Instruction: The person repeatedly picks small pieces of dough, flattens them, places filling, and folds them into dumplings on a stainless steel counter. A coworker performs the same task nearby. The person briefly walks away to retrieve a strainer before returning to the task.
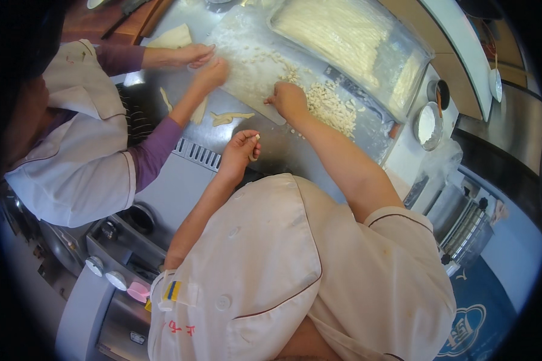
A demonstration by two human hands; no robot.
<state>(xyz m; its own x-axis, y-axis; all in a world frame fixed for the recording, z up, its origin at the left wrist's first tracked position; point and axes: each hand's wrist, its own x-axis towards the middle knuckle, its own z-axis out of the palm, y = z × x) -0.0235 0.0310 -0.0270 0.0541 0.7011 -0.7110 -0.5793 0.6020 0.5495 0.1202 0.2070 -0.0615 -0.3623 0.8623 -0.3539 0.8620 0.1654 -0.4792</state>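
My left hand (240, 153) is closed around a small strip of dough (257, 136), whose pale end pokes out at the fingertips. My right hand (290, 101) is bent over the lower edge of a floured board (248, 85), fingertips down at its surface. Whether a bit of dough lies under those fingers is hidden. Just right of that hand spreads a heap of small dough pieces (329, 106), with more scattered up the board. A loose dough strip (229, 118) lies on the steel table (271, 153) above my left hand.
At left, a co-worker's hands (207, 65) meet over the board's edge. A flat dough piece (174, 37) lies beyond them. A plastic-covered tray (399, 97) of pale dough strips fills the back right. A bowl of white powder (428, 126) and a roller machine (465, 230) stand right.
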